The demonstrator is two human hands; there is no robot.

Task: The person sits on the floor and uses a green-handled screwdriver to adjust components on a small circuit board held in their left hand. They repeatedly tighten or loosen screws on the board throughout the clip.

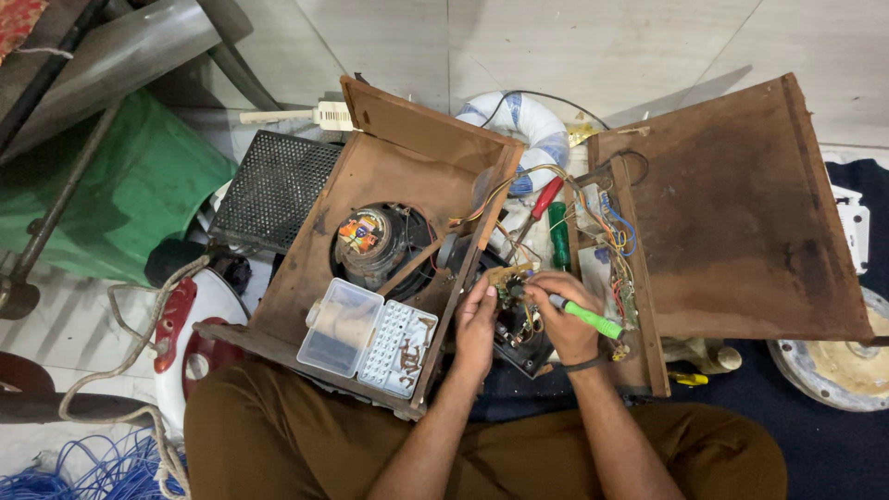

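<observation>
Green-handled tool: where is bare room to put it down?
The brown wooden panel on the right is bare. Crowded: the open wooden speaker box holding a clear plastic parts box, and the wires by the right hand.

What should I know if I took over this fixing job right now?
Left hand: steadies the small circuit board from its left side.
Right hand: grips a green-handled tool, tip on the board.
The board sits between the open wooden box, which has a speaker inside, and the wooden panel. Coloured wires run to it.
A clear parts box lies open in the wooden box.
Done: box opened, board out. Left: board work, closing up.
</observation>
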